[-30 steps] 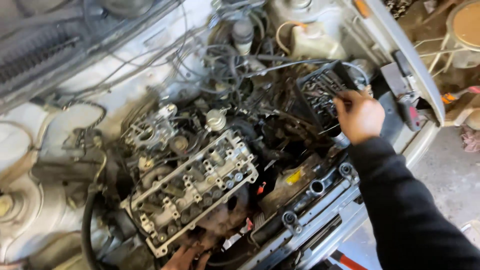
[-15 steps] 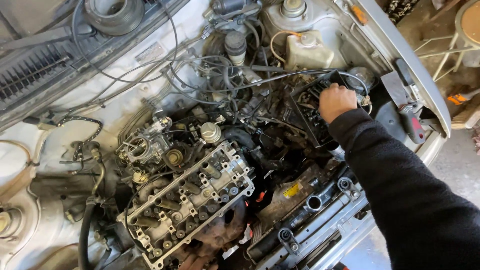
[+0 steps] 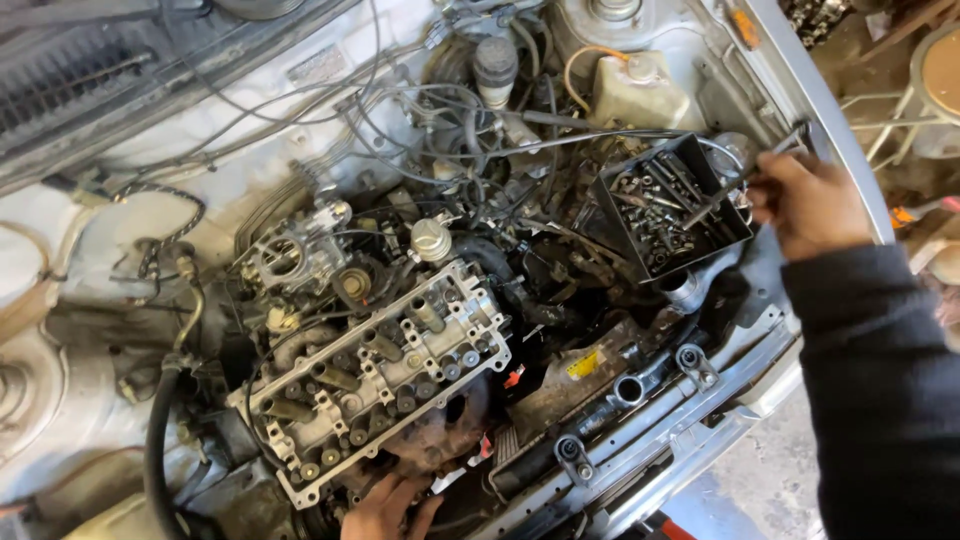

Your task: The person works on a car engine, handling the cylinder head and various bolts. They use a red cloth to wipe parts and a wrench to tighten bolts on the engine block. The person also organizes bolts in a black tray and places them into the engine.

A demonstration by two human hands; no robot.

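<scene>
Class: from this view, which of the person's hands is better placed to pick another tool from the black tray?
Right. The right hand is beside the black tray, already gripping a long metal tool over it. The left hand is low at the exposed engine top, far from the tray.

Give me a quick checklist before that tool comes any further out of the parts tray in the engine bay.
1. Right hand grips the long metal tool: ok, fingers closed around its upper end.
2. Tool tip free of the black tray: not ok, the lower end lies over the loose sockets and bolts inside.
3. Tray sitting level: not ok, it looks tilted among the hoses.
4. Left hand out of the way: ok, it rests at the front edge below the cylinder head, far from the tray.
5. Open cylinder head covered against dropped parts: not ok, it is exposed.
6. Tool type and size: cannot tell.
</scene>
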